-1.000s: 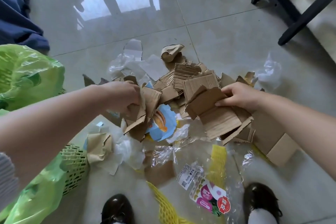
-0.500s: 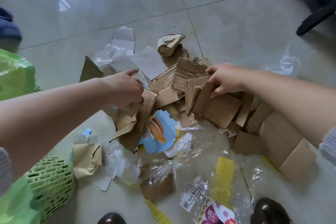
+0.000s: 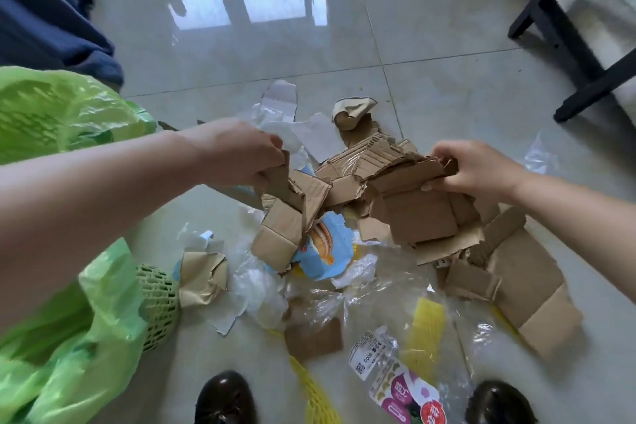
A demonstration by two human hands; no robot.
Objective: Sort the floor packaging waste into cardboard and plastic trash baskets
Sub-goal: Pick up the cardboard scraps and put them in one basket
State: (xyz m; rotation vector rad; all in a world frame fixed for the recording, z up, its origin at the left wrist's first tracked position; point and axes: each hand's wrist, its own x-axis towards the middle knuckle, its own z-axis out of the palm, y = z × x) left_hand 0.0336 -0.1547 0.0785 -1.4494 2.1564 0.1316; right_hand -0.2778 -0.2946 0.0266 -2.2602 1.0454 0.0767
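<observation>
- The left hand was clenched on a bunch of torn cardboard strips, which hung from its fingers above the floor.
- The right hand was clamped on the edge of a cardboard sheet, lifted off the pile.
- More cardboard lay flat under and right of that sheet (some pieces overlapping).
- Clear plastic wrap, a blue wrapper and yellow mesh lay nearer the shoes.
- A green basket with a green liner bag stood at the left, just beside the scraps.
- A crumpled brown paper touched the basket's wall.
</observation>
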